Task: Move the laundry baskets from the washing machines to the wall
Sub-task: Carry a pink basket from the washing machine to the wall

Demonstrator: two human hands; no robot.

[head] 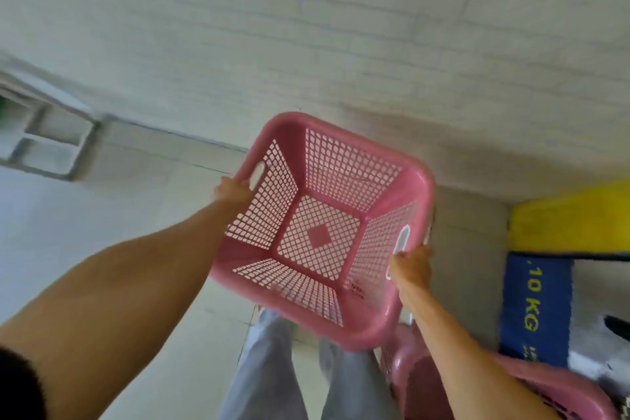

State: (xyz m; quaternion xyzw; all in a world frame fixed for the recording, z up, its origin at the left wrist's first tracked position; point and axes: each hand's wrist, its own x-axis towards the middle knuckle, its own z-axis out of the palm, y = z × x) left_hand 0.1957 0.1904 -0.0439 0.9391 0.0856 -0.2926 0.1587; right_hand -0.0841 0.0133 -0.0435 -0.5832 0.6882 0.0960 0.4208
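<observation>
I hold an empty pink mesh laundry basket in the air in front of me, tilted, above the pale floor. My left hand grips its left rim beside the slot handle. My right hand grips the right rim at the other handle. A second pink basket stands low at the bottom right, partly hidden by my right forearm. The white brick wall fills the upper part of the view, close behind the held basket.
A washing machine with a yellow top and a blue "10 KG" label stands at the right. A grey shelf unit sits against the wall at the left. My legs in grey trousers are below the basket.
</observation>
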